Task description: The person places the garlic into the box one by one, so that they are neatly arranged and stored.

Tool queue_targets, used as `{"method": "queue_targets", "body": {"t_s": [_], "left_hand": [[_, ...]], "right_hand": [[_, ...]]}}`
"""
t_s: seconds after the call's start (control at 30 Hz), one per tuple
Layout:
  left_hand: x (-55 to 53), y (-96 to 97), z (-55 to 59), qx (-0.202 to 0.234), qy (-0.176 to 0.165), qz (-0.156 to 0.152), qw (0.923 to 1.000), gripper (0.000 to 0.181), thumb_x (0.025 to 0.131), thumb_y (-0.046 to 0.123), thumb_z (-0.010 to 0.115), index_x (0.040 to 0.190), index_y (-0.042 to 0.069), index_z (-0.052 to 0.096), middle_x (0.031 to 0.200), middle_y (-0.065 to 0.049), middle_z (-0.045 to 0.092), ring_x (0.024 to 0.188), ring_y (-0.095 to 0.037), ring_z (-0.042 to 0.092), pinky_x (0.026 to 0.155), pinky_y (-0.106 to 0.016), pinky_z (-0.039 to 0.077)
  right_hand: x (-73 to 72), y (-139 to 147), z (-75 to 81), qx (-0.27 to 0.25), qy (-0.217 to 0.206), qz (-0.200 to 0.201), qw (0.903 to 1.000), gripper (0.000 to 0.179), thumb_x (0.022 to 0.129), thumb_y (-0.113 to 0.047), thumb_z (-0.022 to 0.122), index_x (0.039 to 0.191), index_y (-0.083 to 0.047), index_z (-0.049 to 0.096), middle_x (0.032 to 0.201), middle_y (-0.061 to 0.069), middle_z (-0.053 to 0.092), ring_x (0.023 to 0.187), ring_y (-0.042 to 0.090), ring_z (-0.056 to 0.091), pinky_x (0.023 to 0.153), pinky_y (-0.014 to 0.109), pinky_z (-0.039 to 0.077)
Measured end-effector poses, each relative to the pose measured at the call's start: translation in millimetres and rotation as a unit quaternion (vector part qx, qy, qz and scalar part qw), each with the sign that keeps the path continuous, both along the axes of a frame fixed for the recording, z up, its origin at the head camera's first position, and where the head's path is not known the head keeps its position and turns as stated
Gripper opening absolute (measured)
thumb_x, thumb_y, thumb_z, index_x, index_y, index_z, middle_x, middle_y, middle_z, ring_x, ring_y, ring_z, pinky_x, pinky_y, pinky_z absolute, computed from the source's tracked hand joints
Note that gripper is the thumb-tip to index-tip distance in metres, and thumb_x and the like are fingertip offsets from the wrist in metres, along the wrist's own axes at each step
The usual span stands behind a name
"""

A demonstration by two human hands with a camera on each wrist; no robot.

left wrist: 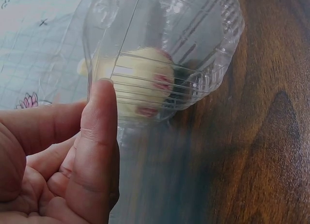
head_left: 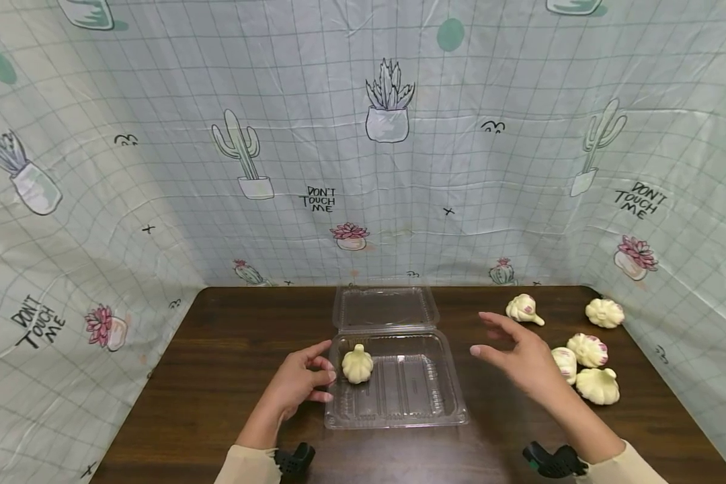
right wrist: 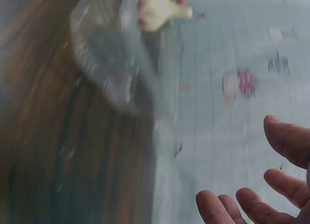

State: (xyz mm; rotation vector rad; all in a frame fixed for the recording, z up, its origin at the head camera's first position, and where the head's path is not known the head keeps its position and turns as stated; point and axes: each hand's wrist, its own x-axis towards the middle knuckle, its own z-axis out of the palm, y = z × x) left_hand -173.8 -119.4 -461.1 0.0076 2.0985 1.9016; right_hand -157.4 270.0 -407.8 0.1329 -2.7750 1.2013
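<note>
A clear plastic clamshell container (head_left: 396, 425) stands on the table with its lid (head_left: 387, 309) laid back. Inside its left part sits one garlic bulb (head_left: 357, 365), stem toward the back; the left wrist view shows this bulb (left wrist: 145, 83) through the wall, with purple patches. At the left rim, my left hand (head_left: 299, 380) pinches the edge between thumb and fingers. My right hand (head_left: 523, 359) hovers right of the container, fingers spread and holding nothing. Just beyond it lie several more garlic bulbs, the nearest one (head_left: 564, 365) partly hidden behind the hand.
Toward the back right lie a garlic bulb (head_left: 523, 308) with its stem pointing right and another (head_left: 605, 313) near the table's corner. Two more, one purple-tinged (head_left: 588, 350) and one pale (head_left: 599, 386), sit close together. A patterned curtain (head_left: 387, 168) surrounds the dark wooden table (head_left: 218, 376).
</note>
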Motion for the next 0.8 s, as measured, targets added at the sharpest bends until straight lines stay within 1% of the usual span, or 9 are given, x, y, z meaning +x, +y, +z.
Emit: {"method": "queue_targets", "body": {"t_s": [0.07, 0.13, 0.2, 0.3, 0.37, 0.5, 0.57, 0.63, 0.8], "left_hand": [[0.4, 0.3, -0.1, 0.001, -0.003, 0.000, 1.0000, 0.067, 0.097, -0.010, 0.066, 0.159, -0.002, 0.042, 0.107, -0.014, 0.057, 0.084, -0.019, 0.062, 0.060, -0.031, 0.065], [0.5, 0.3, -0.1, 0.001, -0.006, 0.001, 1.0000, 0.067, 0.097, -0.010, 0.066, 0.159, -0.001, 0.042, 0.107, -0.014, 0.057, 0.084, -0.019, 0.062, 0.060, -0.030, 0.065], [0.3, 0.1, -0.2, 0.001, -0.008, 0.002, 1.0000, 0.067, 0.097, -0.010, 0.065, 0.160, -0.001, 0.042, 0.107, -0.014, 0.057, 0.084, -0.019, 0.062, 0.060, -0.029, 0.064], [-0.1, -0.6, 0.1, 0.001, -0.011, 0.004, 0.9999, 0.068, 0.097, -0.010, 0.065, 0.160, 0.000, 0.042, 0.106, -0.013, 0.057, 0.084, -0.019, 0.062, 0.060, -0.029, 0.064], [-0.1, -0.4, 0.7, 0.000, -0.011, 0.006, 0.9999, 0.067, 0.097, -0.010, 0.065, 0.160, 0.000, 0.042, 0.106, -0.013, 0.057, 0.084, -0.019, 0.062, 0.060, -0.029, 0.064], [0.3, -0.8, 1.6, -0.005, -0.012, 0.010, 0.9999, 0.067, 0.097, -0.011, 0.065, 0.159, 0.000, 0.043, 0.107, -0.013, 0.057, 0.084, -0.019, 0.061, 0.060, -0.031, 0.065], [0.4, -0.8, 1.9, -0.007, -0.012, 0.010, 0.9999, 0.067, 0.097, -0.011, 0.066, 0.159, -0.001, 0.043, 0.106, -0.013, 0.057, 0.084, -0.019, 0.061, 0.060, -0.031, 0.065], [0.1, -0.6, 1.6, -0.008, -0.012, 0.009, 0.9999, 0.067, 0.097, -0.011, 0.066, 0.159, -0.001, 0.043, 0.106, -0.013, 0.057, 0.084, -0.019, 0.061, 0.060, -0.031, 0.065], [-0.7, 0.0, 1.7, -0.009, -0.016, 0.008, 0.9998, 0.068, 0.097, -0.010, 0.066, 0.160, 0.000, 0.042, 0.106, -0.013, 0.057, 0.084, -0.020, 0.061, 0.060, -0.031, 0.065]], "right_hand": [[2.3, 17, -5.1, 0.004, -0.011, -0.014, 0.9998, 0.071, 0.095, -0.038, 0.080, 0.154, -0.010, 0.053, 0.141, 0.025, 0.064, 0.129, 0.044, 0.062, 0.088, 0.050, 0.062], [4.1, 35, -10.7, 0.016, -0.017, -0.031, 0.9993, 0.073, 0.097, -0.041, 0.078, 0.156, -0.008, 0.050, 0.143, 0.028, 0.062, 0.130, 0.047, 0.061, 0.089, 0.054, 0.060], [5.8, 51, -15.7, 0.023, -0.028, -0.048, 0.9982, 0.077, 0.098, -0.044, 0.075, 0.158, -0.005, 0.046, 0.146, 0.032, 0.058, 0.132, 0.051, 0.057, 0.093, 0.061, 0.057], [7.2, 70, -22.8, 0.039, -0.039, -0.078, 0.9954, 0.083, 0.098, -0.048, 0.074, 0.160, -0.004, 0.041, 0.149, 0.036, 0.052, 0.133, 0.057, 0.052, 0.095, 0.068, 0.051], [9.6, 79, -27.2, 0.040, -0.041, -0.096, 0.9938, 0.084, 0.098, -0.048, 0.074, 0.161, -0.005, 0.040, 0.151, 0.038, 0.048, 0.133, 0.059, 0.051, 0.097, 0.070, 0.050], [13.5, 88, -35.7, 0.053, -0.009, -0.122, 0.9910, 0.079, 0.099, -0.041, 0.075, 0.160, -0.004, 0.042, 0.147, 0.040, 0.050, 0.125, 0.059, 0.058, 0.095, 0.067, 0.056], [14.5, 91, -38.9, 0.062, 0.010, -0.132, 0.9893, 0.075, 0.099, -0.037, 0.076, 0.158, -0.003, 0.045, 0.146, 0.039, 0.052, 0.125, 0.058, 0.058, 0.094, 0.064, 0.057], [15.2, 92, -41.0, 0.066, 0.021, -0.135, 0.9884, 0.073, 0.098, -0.033, 0.077, 0.157, -0.003, 0.046, 0.145, 0.039, 0.052, 0.122, 0.058, 0.060, 0.090, 0.065, 0.057], [13.9, 96, -45.0, 0.071, 0.025, -0.131, 0.9886, 0.074, 0.096, -0.029, 0.079, 0.157, -0.003, 0.046, 0.146, 0.042, 0.049, 0.113, 0.062, 0.063, 0.083, 0.071, 0.053]]}}
